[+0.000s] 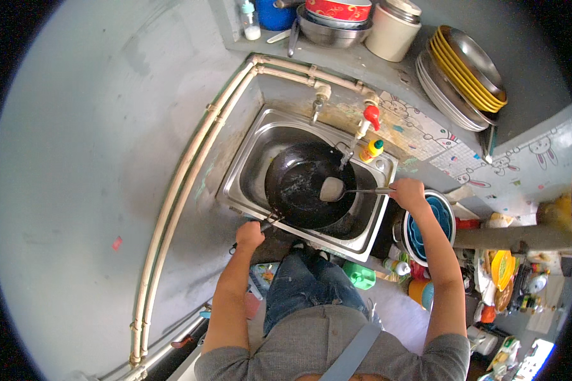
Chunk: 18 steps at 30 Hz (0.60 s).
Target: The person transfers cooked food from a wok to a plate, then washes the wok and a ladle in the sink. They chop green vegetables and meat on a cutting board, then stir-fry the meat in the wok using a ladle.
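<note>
A dark wok (298, 209) rests in the stainless steel sink (255, 128), its handle reaching over the near rim. My left hand (250, 234) is closed around that handle. My right hand (407, 193), beyond the sink's right edge, grips a metal wok spatula (332, 189), whose blade is over the inside of the wok. Water runs from the tap with the red handle (371, 116) into the wok's far right part. Whether the blade touches the wok's surface I cannot tell.
A second tap (317, 108) is on the wall, left of the red one. A yellow bottle with a green cap (372, 150) stands on the sink's back rim. Stacked plates (450, 90) and a steel bowl (333, 35) are on the shelf above. A blue basin (429, 224) sits right of the sink.
</note>
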Available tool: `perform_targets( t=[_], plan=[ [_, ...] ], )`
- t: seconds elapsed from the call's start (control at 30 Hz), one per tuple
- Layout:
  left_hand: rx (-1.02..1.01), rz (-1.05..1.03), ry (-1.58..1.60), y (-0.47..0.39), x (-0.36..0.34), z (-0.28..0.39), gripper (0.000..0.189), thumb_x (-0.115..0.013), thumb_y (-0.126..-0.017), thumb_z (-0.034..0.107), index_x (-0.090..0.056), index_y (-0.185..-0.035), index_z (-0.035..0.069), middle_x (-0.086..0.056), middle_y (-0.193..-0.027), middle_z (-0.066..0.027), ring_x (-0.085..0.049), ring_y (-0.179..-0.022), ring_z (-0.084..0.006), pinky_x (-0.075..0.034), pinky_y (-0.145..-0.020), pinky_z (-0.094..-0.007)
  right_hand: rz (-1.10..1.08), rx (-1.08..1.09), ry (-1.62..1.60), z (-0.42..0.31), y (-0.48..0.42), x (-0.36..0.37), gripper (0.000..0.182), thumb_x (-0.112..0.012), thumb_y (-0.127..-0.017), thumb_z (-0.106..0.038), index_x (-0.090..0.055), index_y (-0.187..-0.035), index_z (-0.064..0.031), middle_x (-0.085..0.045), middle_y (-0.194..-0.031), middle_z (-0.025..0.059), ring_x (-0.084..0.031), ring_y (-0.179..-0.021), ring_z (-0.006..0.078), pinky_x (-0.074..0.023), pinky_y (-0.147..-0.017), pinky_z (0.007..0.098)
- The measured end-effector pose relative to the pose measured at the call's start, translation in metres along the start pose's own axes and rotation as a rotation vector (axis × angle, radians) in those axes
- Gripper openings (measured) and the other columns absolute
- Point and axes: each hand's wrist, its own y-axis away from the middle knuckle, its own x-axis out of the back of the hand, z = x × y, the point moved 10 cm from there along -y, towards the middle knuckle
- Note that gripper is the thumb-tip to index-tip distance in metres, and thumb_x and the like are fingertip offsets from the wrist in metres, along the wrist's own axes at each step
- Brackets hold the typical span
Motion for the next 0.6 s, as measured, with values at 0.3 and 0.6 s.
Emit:
perform_targets(
  t=[0.3, 0.6],
  plan=[
    [-0.046, -0.003, -0.014, -0.008, 0.003, -0.012, 0.025, -0.063, -0.070, 0.022, -0.065, -0.089, 0.006, -0.063, -0.093, -0.0161, -0.061, -0.088, -0.0335, -0.049, -0.078, -0.0438, 0.231, 0.389, -0.233, -0.093, -0.042, -0.016, 0.032, -0.063, -0.077, -0.033, -0.063, -0.108, -0.0215, -0.064, -0.089, 0.0072, -0.062, -0.081, 0.0273, -0.0494, -0.067, 0.0405],
    [-0.029, -0.078, -0.013, -0.016, -0.006, -0.013, 0.026, -0.063, -0.071, 0.023, -0.065, -0.089, 0.005, -0.062, -0.096, -0.0172, -0.060, -0.091, -0.0335, -0.049, -0.080, -0.0435, 0.161, 0.330, 0.080, -0.050, -0.040, 0.048, 0.017, -0.064, -0.075, -0.030, -0.064, -0.085, -0.0168, -0.063, -0.075, 0.0076, -0.063, -0.074, 0.0271, -0.0493, -0.061, 0.0409]
  ],
)
